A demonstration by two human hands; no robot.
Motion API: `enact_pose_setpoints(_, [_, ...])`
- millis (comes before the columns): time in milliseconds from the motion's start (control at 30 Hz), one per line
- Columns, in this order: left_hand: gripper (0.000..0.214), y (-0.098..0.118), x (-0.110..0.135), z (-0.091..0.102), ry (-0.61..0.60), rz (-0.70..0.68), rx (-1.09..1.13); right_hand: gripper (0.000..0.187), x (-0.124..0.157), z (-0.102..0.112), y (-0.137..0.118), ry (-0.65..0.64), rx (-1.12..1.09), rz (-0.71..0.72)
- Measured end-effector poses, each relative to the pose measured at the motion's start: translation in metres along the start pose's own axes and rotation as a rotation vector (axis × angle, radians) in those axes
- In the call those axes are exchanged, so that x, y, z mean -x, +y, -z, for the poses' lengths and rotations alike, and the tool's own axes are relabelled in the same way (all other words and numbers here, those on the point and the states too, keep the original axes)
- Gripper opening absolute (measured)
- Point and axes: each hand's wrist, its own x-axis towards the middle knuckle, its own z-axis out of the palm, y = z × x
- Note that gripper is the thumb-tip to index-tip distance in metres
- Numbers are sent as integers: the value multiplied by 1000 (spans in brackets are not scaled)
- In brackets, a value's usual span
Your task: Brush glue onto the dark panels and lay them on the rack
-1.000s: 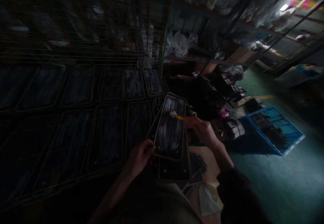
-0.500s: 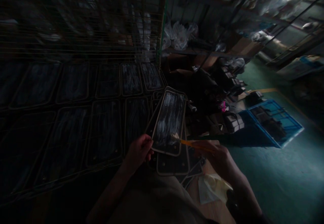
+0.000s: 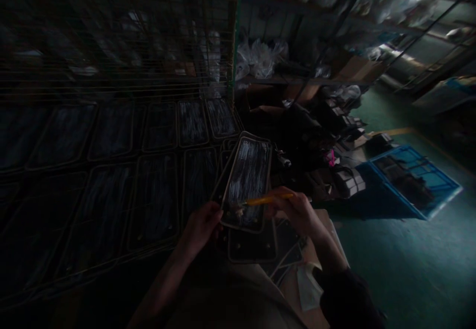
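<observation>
A dark rectangular panel (image 3: 248, 170) with rounded corners and a pale rim lies tilted in front of me, streaked with a whitish coating. At its lower left edge, my left hand (image 3: 204, 224) grips it between thumb and fingers. My right hand (image 3: 297, 212) is closed around a brush (image 3: 262, 200) with a yellow-orange handle. The bristles touch the lower left part of the panel. Beneath it lie more dark panels (image 3: 251, 247) with small round studs near their edges.
Rows of similar streaked panels (image 3: 156, 195) lie to the left, before a wire mesh rack (image 3: 167, 78). Shelves with plastic bags (image 3: 262, 58) stand behind. At right are stacked dark bundles (image 3: 347, 182) and a blue crate (image 3: 442, 195) on the green floor. A pale cloth or paper (image 3: 308, 289) lies near my right forearm.
My right hand has moved left with the brush, whose bristles shifted from the panel's lower right to its lower left. My left hand keeps its hold. The view has shifted slightly.
</observation>
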Motion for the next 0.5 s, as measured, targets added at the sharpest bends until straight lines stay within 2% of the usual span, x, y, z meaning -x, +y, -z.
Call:
enact_pose_setpoints(167, [30, 0, 1, -2, 31, -17, 54, 27, -31, 2, 22, 66, -89, 18])
enact_pose_setpoints(233, [31, -2, 1, -3, 22, -6, 63, 28, -41, 10, 31, 163, -73, 35])
enact_pose_setpoints(400, [34, -3, 2, -4, 4, 26, 47, 31, -74, 44, 54, 498, 94, 136])
enact_pose_setpoints(500, [34, -2, 3, -5, 2, 41, 29, 31, -85, 53, 61, 579, 200, 177])
